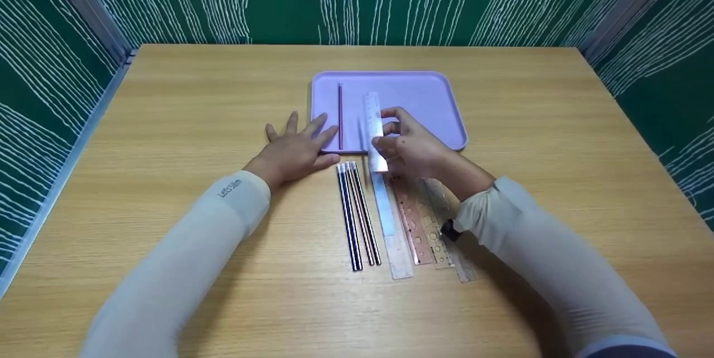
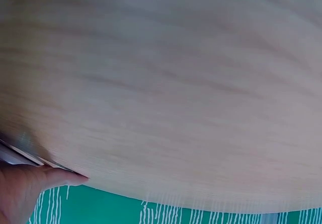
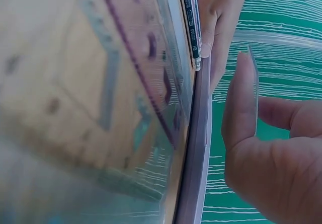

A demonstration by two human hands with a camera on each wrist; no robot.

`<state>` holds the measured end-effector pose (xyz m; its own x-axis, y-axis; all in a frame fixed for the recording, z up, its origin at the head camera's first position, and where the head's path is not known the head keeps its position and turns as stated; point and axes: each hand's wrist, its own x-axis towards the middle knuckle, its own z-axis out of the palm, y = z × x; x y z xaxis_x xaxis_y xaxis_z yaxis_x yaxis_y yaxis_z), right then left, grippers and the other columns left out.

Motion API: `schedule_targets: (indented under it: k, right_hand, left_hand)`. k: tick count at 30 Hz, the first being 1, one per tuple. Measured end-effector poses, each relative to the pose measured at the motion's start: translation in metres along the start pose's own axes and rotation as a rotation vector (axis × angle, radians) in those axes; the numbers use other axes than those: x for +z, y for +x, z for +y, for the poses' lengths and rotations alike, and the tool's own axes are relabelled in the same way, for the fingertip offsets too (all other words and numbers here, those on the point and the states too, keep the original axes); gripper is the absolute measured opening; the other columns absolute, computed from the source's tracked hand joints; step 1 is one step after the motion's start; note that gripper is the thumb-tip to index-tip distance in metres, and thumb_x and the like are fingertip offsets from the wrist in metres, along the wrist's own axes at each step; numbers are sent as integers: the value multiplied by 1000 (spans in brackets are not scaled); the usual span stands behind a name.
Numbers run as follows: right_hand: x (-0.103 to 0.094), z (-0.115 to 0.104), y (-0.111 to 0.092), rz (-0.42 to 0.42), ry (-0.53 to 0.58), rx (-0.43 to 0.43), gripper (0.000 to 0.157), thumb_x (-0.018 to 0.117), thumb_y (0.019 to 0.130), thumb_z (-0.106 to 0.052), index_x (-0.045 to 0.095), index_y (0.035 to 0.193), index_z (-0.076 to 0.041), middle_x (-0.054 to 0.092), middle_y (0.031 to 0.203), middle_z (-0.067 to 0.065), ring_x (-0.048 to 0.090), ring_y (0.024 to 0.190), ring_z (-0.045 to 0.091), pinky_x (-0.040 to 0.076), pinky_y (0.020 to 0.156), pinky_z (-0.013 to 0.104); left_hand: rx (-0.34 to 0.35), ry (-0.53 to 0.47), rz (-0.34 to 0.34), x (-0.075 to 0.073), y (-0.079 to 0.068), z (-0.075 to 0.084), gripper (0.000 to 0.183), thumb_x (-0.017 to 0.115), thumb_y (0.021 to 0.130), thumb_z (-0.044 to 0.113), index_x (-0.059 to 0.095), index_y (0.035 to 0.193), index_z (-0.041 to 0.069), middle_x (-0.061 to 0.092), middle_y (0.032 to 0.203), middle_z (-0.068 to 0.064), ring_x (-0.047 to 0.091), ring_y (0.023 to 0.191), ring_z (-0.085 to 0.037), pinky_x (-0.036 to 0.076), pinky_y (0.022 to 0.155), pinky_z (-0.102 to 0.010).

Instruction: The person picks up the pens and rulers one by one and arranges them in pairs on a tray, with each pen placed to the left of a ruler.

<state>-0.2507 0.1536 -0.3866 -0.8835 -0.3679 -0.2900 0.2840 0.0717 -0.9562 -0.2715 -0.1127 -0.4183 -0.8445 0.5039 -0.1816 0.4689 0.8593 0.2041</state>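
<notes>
My right hand (image 1: 411, 149) pinches a pale clear ruler (image 1: 372, 115) between thumb and fingers, over the purple tray (image 1: 432, 83). In the right wrist view the ruler (image 3: 255, 78) shows edge-on against the thumb. My left hand (image 1: 293, 151) lies with fingers spread at the tray's front left corner, the fingertips over its rim. Beside those fingertips, one dark red pencil (image 1: 341, 118) lies lengthwise in the tray. Several striped pencils (image 1: 358, 216) lie side by side in front of the tray, close to the left thumb.
Right of the pencils lie a clear ruler with a blue strip (image 1: 397, 252), a pink stencil ruler (image 1: 415, 230), a yellowish one (image 1: 442, 255) and another clear ruler (image 1: 464, 271), partly under my right arm. Green white-streaked walls (image 1: 279, 1) border the wooden table (image 1: 212, 85).
</notes>
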Motion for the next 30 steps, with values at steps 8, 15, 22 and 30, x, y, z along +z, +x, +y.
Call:
schedule_targets:
  k: [8,15,22,30]
  right_hand:
    - [7,-10,16,60,-141,-1,58,59,102,-9,30,151,-22,50,121,9,62,89,22,59,75,36]
    - [8,-12,33,81,-132,19,59,57,103,-10,29,152,-23,50,125,10,67,92,29,62,81,48]
    - [5,-13,45,135,-177,23,57,57,103,-10,31,151,-26,53,124,9,69,97,30,63,80,43]
    - [11,-13,56,162,-194,28,58,58,102,-8,31,151,-25,55,121,9,69,100,29,63,80,43]
  left_hand:
    - [1,-6,-2,0,2,-1,79,26,96,80,13,163,41,0,174,5,-6,154,-56,1,106,-88]
    - [-6,4,-5,1,2,-1,80,25,95,81,13,163,42,0,174,5,-6,154,-55,1,107,-88]
    - [-5,-8,-2,0,2,-1,79,26,96,80,13,163,42,0,174,5,-7,154,-54,-1,107,-87]
    - [-7,-5,0,1,2,-1,79,26,95,81,13,163,43,0,174,6,-7,154,-54,-1,107,-87]
